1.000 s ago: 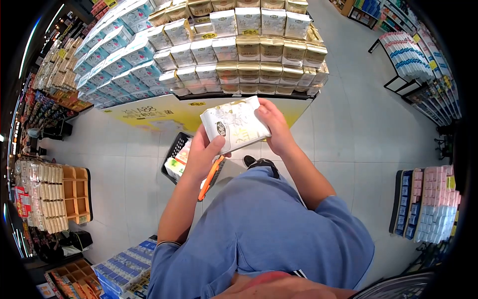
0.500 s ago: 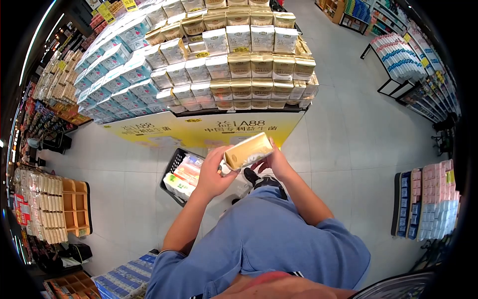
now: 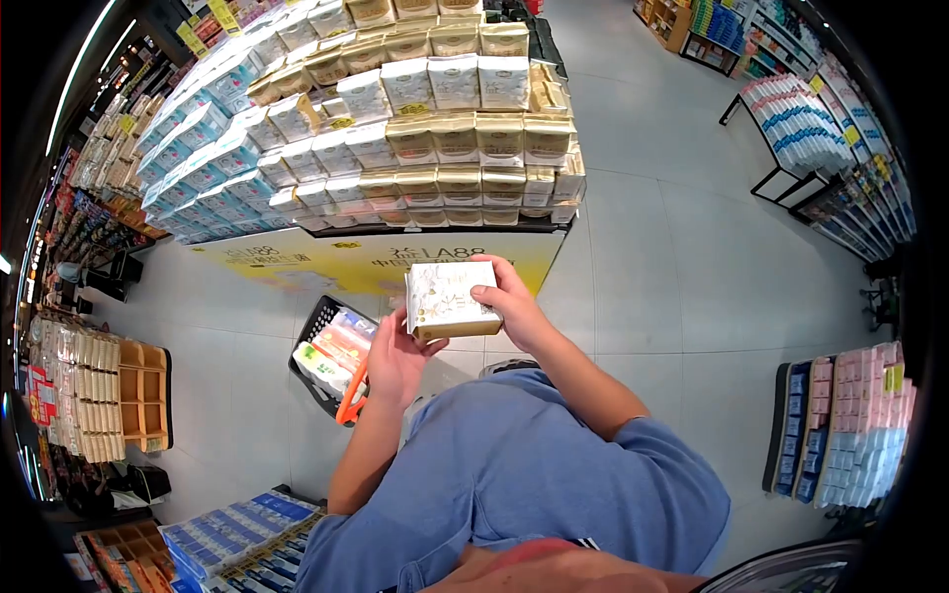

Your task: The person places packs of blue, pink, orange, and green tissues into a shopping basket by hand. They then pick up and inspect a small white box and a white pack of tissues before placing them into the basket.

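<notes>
Shop floor (image 3: 643, 257): pale square tiles, with stacked pink and blue packs (image 3: 870, 385) well off to the right.
Display stand (image 3: 534, 265): beyond the hands, its yellow-and-white front panel printed with dark characters; blue packs (image 3: 203, 148) fill its left end, white packs (image 3: 455, 83) and gold packs (image 3: 457, 138) its right.
Soft pack (image 3: 453, 296): held up in front of the stand's near edge, left of its near right corner; white printed face upward, gold side toward the wearer.
Right hand (image 3: 512, 308): pinching the soft pack by its right end, thumb flat on the white face, the other fingers mostly hidden round the far side.
Left hand (image 3: 395, 361): palm up at the near left corner of the soft pack, fingers loosely curled and part spread, some tips below the gold side; how firmly they touch cannot be told.
Black basket (image 3: 314, 326): left of the left hand, near the stand's front, holding wrapped packages (image 3: 331, 351).
Orange handle (image 3: 351, 398): just beside the left wrist.
</notes>
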Action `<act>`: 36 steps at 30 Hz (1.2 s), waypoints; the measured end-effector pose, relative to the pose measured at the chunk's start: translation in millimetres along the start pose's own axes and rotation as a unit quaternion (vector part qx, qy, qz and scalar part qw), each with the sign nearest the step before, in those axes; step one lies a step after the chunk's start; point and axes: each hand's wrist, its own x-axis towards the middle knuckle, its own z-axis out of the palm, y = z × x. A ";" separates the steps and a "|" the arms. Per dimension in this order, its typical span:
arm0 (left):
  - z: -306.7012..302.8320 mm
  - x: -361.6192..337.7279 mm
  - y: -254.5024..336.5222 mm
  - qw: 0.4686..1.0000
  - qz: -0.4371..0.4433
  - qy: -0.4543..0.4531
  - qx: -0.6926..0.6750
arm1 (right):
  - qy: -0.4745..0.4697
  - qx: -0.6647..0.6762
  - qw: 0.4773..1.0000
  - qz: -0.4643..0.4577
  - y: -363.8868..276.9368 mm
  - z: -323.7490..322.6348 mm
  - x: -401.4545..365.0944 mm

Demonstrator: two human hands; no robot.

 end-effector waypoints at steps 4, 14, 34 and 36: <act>51.9 8.6 -37.4 0.995 -0.010 -0.078 0.054 | 0.010 -0.125 0.991 -0.038 -34.0 -44.7 -26.6; 118.6 26.6 -74.4 0.977 0.057 -0.159 0.129 | 0.074 -0.097 0.986 -0.118 -74.8 -111.3 -62.6; -4.3 -105.0 -86.9 0.894 0.110 0.213 0.378 | -0.160 -0.026 0.887 0.433 54.1 -45.5 -33.0; -45.0 -116.2 -91.1 0.892 0.120 0.277 0.337 | -0.192 -0.049 0.866 0.459 65.6 -26.1 -21.5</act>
